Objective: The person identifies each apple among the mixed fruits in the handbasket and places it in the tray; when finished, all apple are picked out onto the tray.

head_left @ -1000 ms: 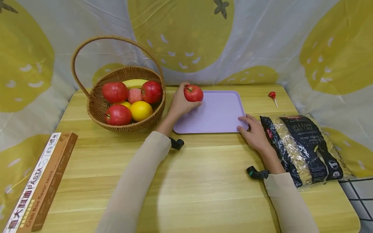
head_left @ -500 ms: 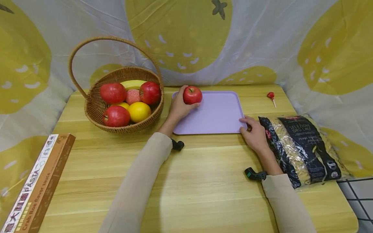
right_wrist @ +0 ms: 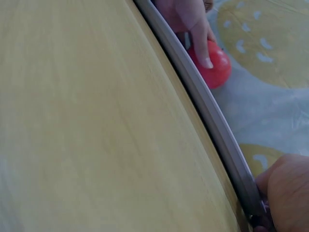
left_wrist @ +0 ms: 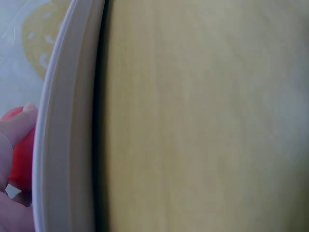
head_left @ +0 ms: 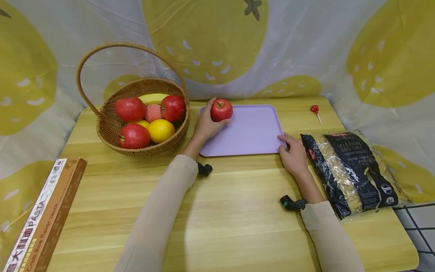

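Observation:
My left hand [head_left: 207, 124] holds a red apple [head_left: 222, 109] over the left part of a lilac tray [head_left: 251, 130]. Its thumb lies along the apple's near side, and the far fingers are partly hidden. In the left wrist view the apple [left_wrist: 21, 162] shows behind the tray's rim [left_wrist: 58, 125]. At the tray's near right corner, my right hand [head_left: 293, 153] pinches the edge between thumb and fingers. The right wrist view has this hand [right_wrist: 288, 195] at the rim, with the apple [right_wrist: 216, 65] farther along. Whether the apple touches the tray is hard to tell.
A wicker basket [head_left: 146, 151] of apples, yellow fruit and a banana stands left of the tray. A pasta box [head_left: 51, 215] lies at the table's left edge. To the right are a penne bag [head_left: 353, 173] and a red lollipop [head_left: 315, 109]. Patterned cloth [head_left: 289, 45] hangs behind.
Everything drifts slightly left in the head view as the camera shifts. The left hand keeps its hold on the apple, and the right hand stays at the tray's corner.

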